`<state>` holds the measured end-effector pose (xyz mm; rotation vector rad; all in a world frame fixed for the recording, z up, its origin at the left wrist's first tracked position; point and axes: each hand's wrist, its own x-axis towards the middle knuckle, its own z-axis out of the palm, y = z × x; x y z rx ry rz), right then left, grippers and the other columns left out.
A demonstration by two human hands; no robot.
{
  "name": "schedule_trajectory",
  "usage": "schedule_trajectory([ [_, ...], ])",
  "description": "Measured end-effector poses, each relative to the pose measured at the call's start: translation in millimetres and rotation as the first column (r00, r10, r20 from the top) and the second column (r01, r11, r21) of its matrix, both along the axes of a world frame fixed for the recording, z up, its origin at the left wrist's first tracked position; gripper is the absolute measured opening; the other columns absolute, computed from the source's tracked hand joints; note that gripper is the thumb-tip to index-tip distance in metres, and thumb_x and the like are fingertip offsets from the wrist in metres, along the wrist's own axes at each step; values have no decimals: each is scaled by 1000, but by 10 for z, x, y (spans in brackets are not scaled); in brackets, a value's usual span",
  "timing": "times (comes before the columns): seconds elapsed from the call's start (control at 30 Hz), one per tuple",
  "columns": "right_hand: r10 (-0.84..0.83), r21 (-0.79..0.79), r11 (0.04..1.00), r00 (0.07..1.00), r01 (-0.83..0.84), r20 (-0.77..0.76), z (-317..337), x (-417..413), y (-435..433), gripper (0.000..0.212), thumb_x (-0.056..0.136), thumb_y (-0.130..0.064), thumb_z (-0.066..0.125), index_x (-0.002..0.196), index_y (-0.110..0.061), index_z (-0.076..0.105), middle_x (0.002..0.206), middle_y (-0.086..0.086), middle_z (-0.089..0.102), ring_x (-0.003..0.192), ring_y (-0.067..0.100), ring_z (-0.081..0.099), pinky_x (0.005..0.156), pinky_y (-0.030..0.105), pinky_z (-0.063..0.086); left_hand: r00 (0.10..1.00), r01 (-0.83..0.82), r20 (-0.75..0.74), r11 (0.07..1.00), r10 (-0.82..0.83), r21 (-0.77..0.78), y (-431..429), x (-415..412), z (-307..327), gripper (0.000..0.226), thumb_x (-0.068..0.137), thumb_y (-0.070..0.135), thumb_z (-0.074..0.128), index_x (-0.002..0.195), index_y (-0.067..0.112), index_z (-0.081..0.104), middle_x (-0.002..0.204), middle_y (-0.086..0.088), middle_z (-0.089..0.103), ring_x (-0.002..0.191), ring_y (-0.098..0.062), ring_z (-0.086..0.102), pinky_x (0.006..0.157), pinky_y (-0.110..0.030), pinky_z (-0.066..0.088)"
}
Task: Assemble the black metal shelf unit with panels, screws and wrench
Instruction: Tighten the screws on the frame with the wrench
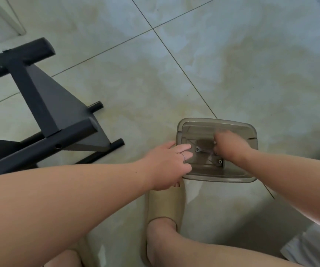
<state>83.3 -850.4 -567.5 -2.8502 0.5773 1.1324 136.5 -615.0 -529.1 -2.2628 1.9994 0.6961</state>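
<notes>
Left hand [167,162]: fingers straight, resting on the bin's [217,178] left rim.
Right hand [227,144]: blurred inside the bin, grip unclear.
Wrench [199,150]: bin floor, between hands.
Shelf unit [45,105]: left of frame.

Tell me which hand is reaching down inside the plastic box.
The right hand, dipped into the box beside the wrench; the left hand only lies across the box's left rim.

left hand [167,162] on rim of smoky tub [217,179], blurry right hand [229,144] inside, tiny wrench [198,149] in there, shelf frame [45,105] off left
</notes>
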Motion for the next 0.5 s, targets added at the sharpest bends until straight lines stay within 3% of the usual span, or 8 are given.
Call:
schedule_trajectory([
  [0.13,-117,91,990,984,105,138,361,58,134,12,90,-22,60,82,-13,58,86,8,67,75,29,61,64,32,48,999,-3,33,1000,3,7,88,27,323,27,98,23,51,124,19,56,154,-7,37,149,-25,19,115,-41,29],
  [0.3,-200,255,958,939,128,279,1078,229,461,6,91,-21,65,94,-16,62,95,7,65,86,26,57,75,30,45,988,-71,137,997,74,-27,365,224,1096,29,99,27,47,126,21,55,140,0,48,133,-21,39,100,-37,41],
  [0.4,-216,305,947,897,98,385,1599,326,757,6,88,-17,66,89,-14,60,95,9,66,90,28,60,77,32,48,951,-280,121,959,283,-47,636,303,1521,27,101,28,43,125,22,56,131,1,52,124,-23,45,92,-36,41],
  [0.5,-241,349,934,846,70,475,2104,394,1110,4,84,-13,65,83,-13,61,86,6,66,81,26,61,65,30,47,828,-558,37,828,560,-48,978,350,1850,23,100,28,43,116,22,59,120,1,53,113,-24,51,84,-36,46],
])
